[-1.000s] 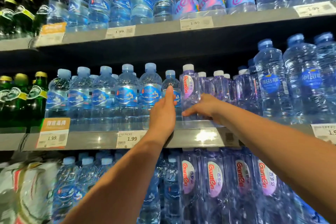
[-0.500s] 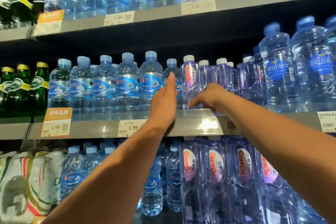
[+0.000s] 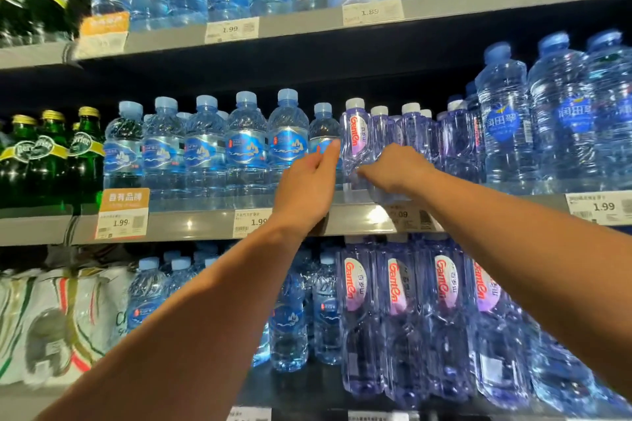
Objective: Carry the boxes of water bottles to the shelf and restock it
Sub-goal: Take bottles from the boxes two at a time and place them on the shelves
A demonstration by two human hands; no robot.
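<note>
Purple bottle (image 3: 355, 138) in curled right hand (image 3: 396, 169)

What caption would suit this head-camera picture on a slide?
Left hand and right hand reach to a purple-labelled bottle on the middle shelf.

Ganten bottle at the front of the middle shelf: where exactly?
Head view, centre: the Ganten bottle stands at the front edge of the middle shelf, just right of a blue-labelled bottle, between the left hand and right hand.

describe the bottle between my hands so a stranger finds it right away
Find the middle shelf, where blue-capped bottles give way to purple-tinted bottles with white caps. It is the leftmost purple bottle in the front row. Alone among them, it shows its pink label with red lettering.
</note>
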